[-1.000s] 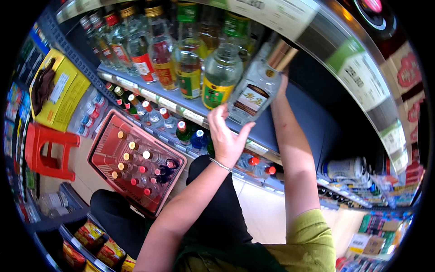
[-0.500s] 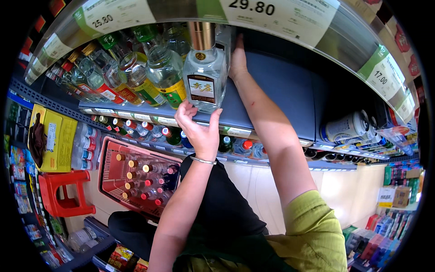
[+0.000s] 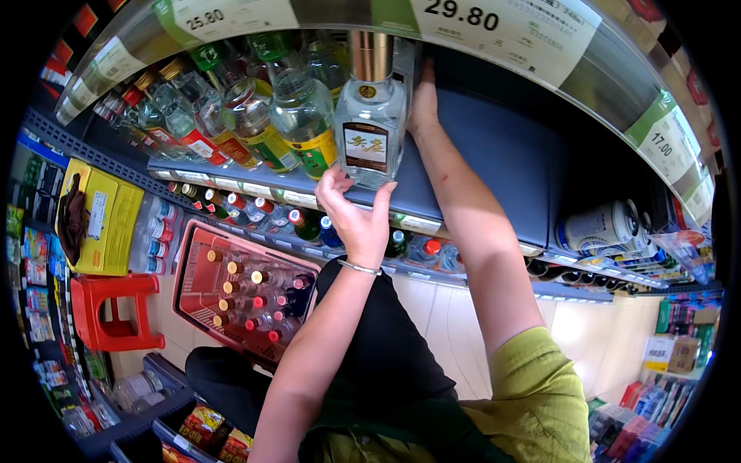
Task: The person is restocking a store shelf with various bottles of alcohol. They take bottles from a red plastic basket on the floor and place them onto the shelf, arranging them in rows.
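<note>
Clear-glass, gold-capped bottle [image 3: 370, 127] stands at the shelf [image 3: 502, 147] front edge; left hand [image 3: 359, 224] (fingers spread, unclenched) meets its base; right hand [image 3: 424, 100] grip cannot be determined.

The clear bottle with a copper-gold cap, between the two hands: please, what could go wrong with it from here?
The clear bottle is near the front edge of the shelf, with the left hand at its base; pulled forward, it could perhaps slip off. The yellow-labelled bottle is close on its left, so a sideways shift might knock the glass. The right hand reaches deeper along its right side and might bump something there.
</note>
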Demonstrator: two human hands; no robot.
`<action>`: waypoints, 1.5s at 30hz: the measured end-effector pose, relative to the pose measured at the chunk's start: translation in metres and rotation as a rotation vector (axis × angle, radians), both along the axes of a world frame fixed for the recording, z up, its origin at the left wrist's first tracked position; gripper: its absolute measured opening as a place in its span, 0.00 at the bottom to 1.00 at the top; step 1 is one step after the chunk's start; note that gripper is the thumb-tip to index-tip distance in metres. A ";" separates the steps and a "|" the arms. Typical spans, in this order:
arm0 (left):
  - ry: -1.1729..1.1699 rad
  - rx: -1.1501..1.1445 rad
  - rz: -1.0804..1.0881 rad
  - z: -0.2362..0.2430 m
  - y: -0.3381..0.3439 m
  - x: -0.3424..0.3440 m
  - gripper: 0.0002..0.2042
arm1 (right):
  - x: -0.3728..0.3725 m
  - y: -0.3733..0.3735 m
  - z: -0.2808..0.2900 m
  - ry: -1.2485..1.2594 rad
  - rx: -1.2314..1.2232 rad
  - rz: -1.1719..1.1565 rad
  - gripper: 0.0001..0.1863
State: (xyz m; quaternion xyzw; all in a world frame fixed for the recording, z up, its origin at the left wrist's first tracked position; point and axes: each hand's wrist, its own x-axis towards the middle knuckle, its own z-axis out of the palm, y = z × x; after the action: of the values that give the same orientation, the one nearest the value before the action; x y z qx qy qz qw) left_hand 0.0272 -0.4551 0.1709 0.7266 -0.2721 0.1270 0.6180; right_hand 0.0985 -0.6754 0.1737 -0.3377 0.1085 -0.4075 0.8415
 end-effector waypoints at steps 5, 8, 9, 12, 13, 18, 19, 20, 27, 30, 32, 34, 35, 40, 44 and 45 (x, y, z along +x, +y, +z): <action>0.017 -0.020 0.003 -0.007 0.008 0.007 0.36 | 0.005 0.000 -0.010 0.254 -0.116 -0.119 0.40; -0.047 -0.003 -0.104 0.010 0.017 0.003 0.33 | -0.025 -0.028 -0.016 0.171 -0.141 0.058 0.31; -0.032 -0.064 -0.160 0.011 0.028 0.007 0.30 | -0.025 -0.019 -0.009 0.187 -0.050 0.099 0.28; 0.060 -0.044 -0.236 0.014 0.074 0.011 0.21 | -0.051 -0.001 0.015 0.404 -0.161 -0.046 0.19; 0.098 -0.053 -0.254 0.011 0.092 0.014 0.18 | -0.060 0.002 0.023 0.464 -0.119 -0.072 0.19; 0.351 0.285 -0.289 -0.025 0.198 0.040 0.12 | -0.132 0.097 0.037 0.426 -0.283 -0.397 0.17; 0.430 0.409 -0.317 -0.034 0.222 0.049 0.11 | -0.141 0.132 0.040 0.416 -0.372 -0.478 0.16; 0.446 0.561 -0.371 -0.045 0.246 0.061 0.12 | -0.149 0.165 0.041 0.373 -0.495 -0.371 0.15; 0.391 1.051 -0.292 -0.044 0.353 0.131 0.19 | -0.052 0.358 0.018 0.437 -0.723 0.719 0.10; 0.438 1.097 -0.204 -0.061 0.377 0.137 0.18 | 0.032 0.411 -0.034 0.494 -1.147 0.848 0.14; 0.492 1.157 -0.295 -0.058 0.383 0.131 0.18 | 0.084 0.431 -0.063 0.577 -1.483 0.762 0.18; 0.401 1.051 -0.314 -0.066 0.382 0.122 0.18 | 0.127 0.445 -0.107 0.506 -1.761 0.546 0.24; 0.400 1.092 -0.325 -0.052 0.381 0.118 0.17 | 0.142 0.454 -0.115 0.629 -1.762 0.621 0.24; 0.389 1.053 -0.213 -0.054 0.398 0.117 0.12 | 0.194 0.485 -0.173 0.895 -2.098 0.793 0.21; 0.408 0.925 -0.047 -0.047 0.405 0.130 0.13 | 0.216 0.482 -0.208 0.888 -2.204 0.619 0.14; 0.431 0.909 -0.033 -0.046 0.411 0.134 0.13 | 0.217 0.486 -0.199 0.888 -2.178 0.604 0.13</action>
State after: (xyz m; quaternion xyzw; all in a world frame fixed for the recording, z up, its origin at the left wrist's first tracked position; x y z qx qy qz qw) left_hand 0.1608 -0.0444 0.1251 0.9275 -0.1776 -0.1672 0.2834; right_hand 0.3157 -0.1895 -0.0252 -0.9901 -0.0950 0.0783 0.0676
